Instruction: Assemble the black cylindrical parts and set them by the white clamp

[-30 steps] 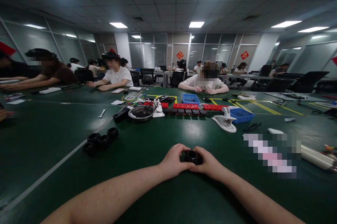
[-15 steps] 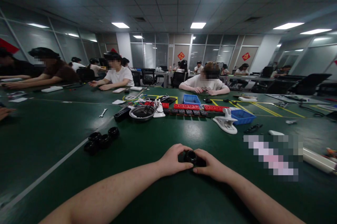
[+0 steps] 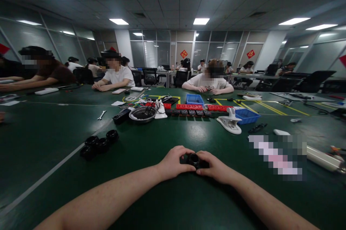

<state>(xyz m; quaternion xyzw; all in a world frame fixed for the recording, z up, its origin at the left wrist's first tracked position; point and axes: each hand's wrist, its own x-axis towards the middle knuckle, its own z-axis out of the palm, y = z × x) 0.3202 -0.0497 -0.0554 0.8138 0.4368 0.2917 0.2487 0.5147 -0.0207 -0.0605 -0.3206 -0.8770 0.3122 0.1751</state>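
Both of my hands rest on the green table (image 3: 151,201) and close around one small black round part (image 3: 194,159) with an open ring on top. My left hand (image 3: 173,162) grips its left side, thumb and fingers curled over it. My right hand (image 3: 214,167) holds its right side. The lower half of the part is hidden by my fingers. A cluster of similar black round parts (image 3: 98,144) lies on the table to the left, well apart from my hands.
Farther back stand a metal bowl (image 3: 142,114), red and black power strips (image 3: 193,109), two blue bins (image 3: 247,116), a white clamp (image 3: 230,122) and a wrench (image 3: 101,115). A white tube (image 3: 321,158) lies at the right. Several people sit working at the far side.
My hands stay closed on the black part with only slight finger shifts. The view has turned a little, so everything sits slightly left and higher.
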